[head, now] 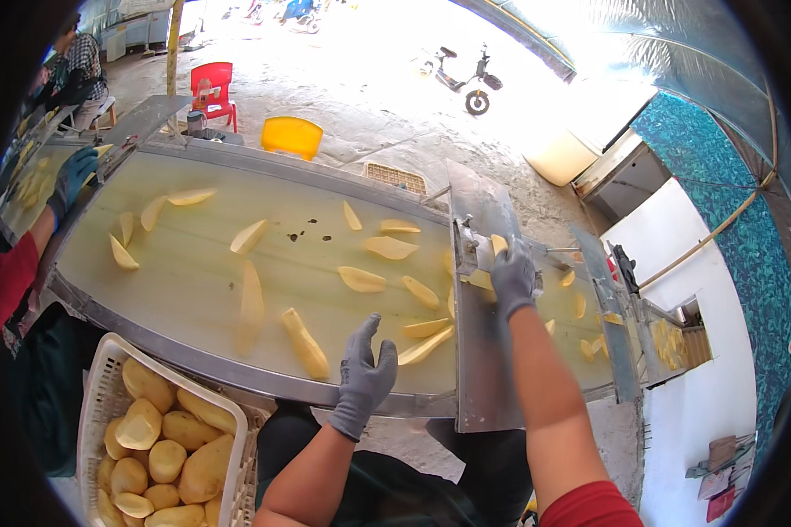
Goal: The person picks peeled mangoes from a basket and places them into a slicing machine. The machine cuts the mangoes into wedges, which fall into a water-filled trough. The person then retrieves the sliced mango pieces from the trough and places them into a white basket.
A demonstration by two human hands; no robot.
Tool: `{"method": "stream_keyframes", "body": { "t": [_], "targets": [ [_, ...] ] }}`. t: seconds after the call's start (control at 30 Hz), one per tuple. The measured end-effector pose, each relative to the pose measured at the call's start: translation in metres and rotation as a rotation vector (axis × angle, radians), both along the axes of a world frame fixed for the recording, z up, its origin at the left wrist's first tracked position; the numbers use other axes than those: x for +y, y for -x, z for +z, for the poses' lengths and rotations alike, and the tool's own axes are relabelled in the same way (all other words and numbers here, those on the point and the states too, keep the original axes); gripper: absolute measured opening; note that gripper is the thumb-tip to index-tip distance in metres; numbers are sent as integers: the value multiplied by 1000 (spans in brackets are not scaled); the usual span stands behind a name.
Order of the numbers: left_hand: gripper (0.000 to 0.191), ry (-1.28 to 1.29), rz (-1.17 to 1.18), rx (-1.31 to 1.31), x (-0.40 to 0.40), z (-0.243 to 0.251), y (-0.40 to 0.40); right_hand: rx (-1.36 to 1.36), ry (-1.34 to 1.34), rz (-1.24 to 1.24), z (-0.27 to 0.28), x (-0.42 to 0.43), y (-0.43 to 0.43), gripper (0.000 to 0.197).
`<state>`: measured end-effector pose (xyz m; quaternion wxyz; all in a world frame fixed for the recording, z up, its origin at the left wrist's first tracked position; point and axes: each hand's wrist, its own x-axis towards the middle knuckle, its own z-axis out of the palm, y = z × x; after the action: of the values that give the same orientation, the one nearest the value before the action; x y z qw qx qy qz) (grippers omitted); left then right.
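My right hand (514,270), in a grey glove, grips a piece of peeled, potato-like tuber (499,244) at a metal fixture (468,247) on the steel crosspiece (491,369) over the conveyor belt. My left hand (368,375), gloved the same, is held above the belt's near edge with thumb and fingers apart and nothing in it. Left of it a long peeled piece (306,346) lies on the wet, pale belt (198,283). Cut wedges lie scattered across the belt, several of them, such as one wedge (427,347), between my left hand and the crosspiece.
A white plastic crate (240,421) of peeled tubers (204,468) stands at the lower left. At far left a co-worker's blue-gloved hand (76,174) holds a piece. Steel rims (191,362) border the belt. Beyond it stand a yellow chair (292,136) and a red chair (214,85).
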<state>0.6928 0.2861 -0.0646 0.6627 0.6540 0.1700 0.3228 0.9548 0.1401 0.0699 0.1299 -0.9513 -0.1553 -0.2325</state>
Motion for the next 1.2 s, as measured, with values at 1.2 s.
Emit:
{"method": "stream_keyframes", "body": {
  "t": [1.2],
  "targets": [
    [50,-16,157,73,0,4,55,417,-658,370,14,3,175,49]
  ]
}}
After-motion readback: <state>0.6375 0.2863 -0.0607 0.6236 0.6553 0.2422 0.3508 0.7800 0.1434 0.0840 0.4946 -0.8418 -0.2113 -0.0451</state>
